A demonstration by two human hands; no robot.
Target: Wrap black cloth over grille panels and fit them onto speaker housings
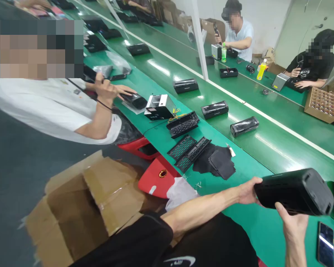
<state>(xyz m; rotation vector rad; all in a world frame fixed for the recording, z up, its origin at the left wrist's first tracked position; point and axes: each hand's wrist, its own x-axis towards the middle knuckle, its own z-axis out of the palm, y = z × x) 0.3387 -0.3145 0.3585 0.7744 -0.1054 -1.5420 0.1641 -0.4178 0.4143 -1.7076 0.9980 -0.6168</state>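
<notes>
A black, rounded, box-shaped speaker housing [289, 191] is held up above the green bench at the right. My left hand [249, 191] grips its near-left end, with the fingers partly hidden behind it. Under the other end, my right hand [292, 220] supports the housing, its thumb pressed along the lower side. Left of my hands lie a stack of thin black sheets [222, 163] and black perforated grille panels [187, 152]. A phone [325, 243] rests on the bench close to my right wrist.
A green conveyor [167, 70] carries several black housings [244, 126]. Left along the bench sits a white-and-black device [160, 106], near a co-worker in a white shirt [44, 107]. An open cardboard box [91, 200] and red chair [158, 178] stand below. Two people work opposite.
</notes>
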